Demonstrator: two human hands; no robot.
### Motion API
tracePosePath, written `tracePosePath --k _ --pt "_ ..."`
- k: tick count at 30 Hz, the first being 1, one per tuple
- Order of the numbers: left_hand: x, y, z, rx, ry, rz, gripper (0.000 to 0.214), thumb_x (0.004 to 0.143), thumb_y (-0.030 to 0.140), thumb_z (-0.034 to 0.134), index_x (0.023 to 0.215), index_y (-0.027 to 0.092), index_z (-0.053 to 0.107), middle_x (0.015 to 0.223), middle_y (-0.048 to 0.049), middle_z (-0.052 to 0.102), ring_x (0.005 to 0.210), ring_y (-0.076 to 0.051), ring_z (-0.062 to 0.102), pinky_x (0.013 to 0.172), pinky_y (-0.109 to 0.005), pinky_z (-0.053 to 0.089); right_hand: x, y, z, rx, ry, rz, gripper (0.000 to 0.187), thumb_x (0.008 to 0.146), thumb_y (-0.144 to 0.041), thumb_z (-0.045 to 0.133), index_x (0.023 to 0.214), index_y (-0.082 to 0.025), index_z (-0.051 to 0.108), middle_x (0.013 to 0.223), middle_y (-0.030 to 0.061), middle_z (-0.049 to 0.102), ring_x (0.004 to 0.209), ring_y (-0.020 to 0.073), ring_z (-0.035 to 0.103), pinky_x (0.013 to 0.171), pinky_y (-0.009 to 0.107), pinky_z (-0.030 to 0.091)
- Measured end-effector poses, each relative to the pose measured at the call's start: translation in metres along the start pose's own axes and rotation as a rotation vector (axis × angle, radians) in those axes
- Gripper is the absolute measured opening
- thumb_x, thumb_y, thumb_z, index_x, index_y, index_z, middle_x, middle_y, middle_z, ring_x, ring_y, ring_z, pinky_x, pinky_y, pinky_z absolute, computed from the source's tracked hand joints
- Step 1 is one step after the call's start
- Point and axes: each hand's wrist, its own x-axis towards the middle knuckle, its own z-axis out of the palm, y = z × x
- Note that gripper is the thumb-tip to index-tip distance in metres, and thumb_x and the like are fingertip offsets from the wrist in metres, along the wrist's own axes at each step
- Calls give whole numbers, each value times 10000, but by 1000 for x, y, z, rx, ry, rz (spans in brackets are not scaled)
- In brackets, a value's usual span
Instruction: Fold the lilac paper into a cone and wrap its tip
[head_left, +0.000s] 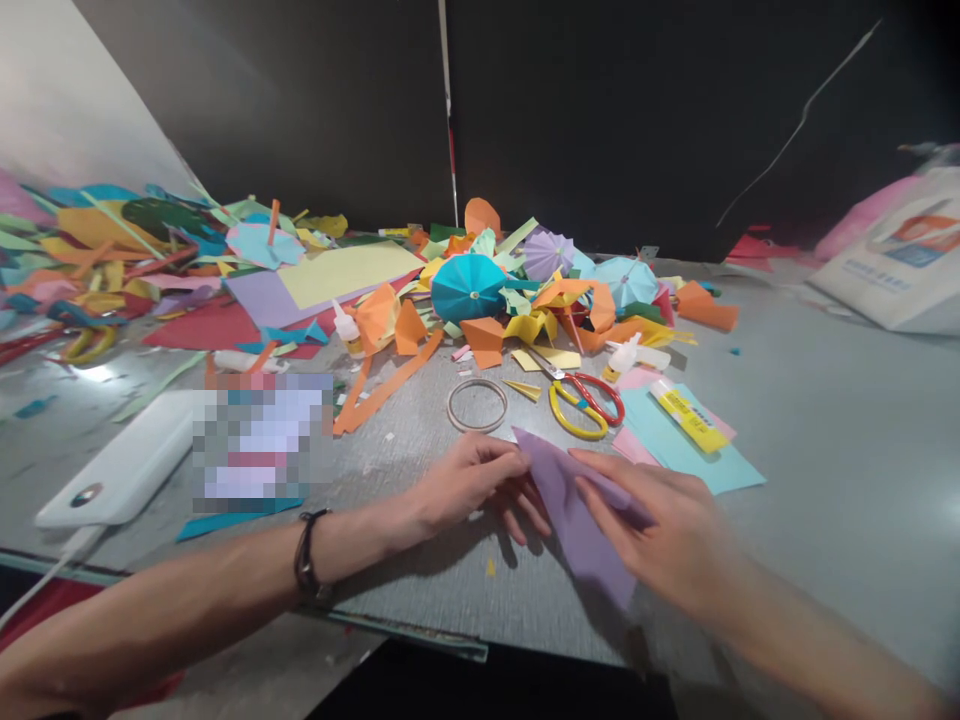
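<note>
A piece of purple paper [574, 510], folded along one side, is held tilted just above the table near its front edge. My right hand [660, 520] pinches its right side between thumb and fingers. On the other side, my left hand [487, 480] has its thumb and forefinger closed on the paper's upper left edge, with the other fingers loosely spread below. Beyond the hands lie scissors [581, 400] with one red and one yellow handle, and a metal ring [478, 405]. A yellow glue stick [688, 415] rests on light blue paper [731, 475] to the right.
Coloured paper scraps and folded paper umbrellas, one teal [469, 287], pile up at the back. Small glue bottles [347, 328] stand among them. A white power bank [124, 465] with a cable lies left, and a white bag [900, 255] sits far right.
</note>
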Motion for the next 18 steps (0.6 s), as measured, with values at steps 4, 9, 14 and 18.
tracePosePath --k 4,9,14,18 --pt "1 -3 4 -52 43 -35 379 897 395 649 775 50 749 823 -205 787 701 -239 789 568 -256 632 -4 0 6 -102 86 -178 279 1017 -107 535 1234 -151 706 1056 88 822 853 227 798 758 354 646" --pt "1 -3 7 -100 134 -16 304 862 307 609 761 62 757 739 -166 782 612 -204 763 597 -275 636 -11 -14 7 -295 -8 -407 461 955 58 406 1370 4 599 1413 213 655 1282 299 666 979 430 623" --pt "1 -3 5 -124 129 40 345 885 351 599 746 67 737 684 -156 764 599 -207 753 605 -289 633 -13 -20 8 -402 -100 -417 536 942 63 340 1450 45 512 1517 251 540 1364 338 595 962 449 638" --pt "1 -5 4 -163 83 67 420 914 435 621 781 56 742 724 -173 771 653 -224 767 645 -318 645 -14 -18 12 -433 -106 -404 536 936 55 349 1449 63 503 1523 266 526 1348 343 606 973 442 637"
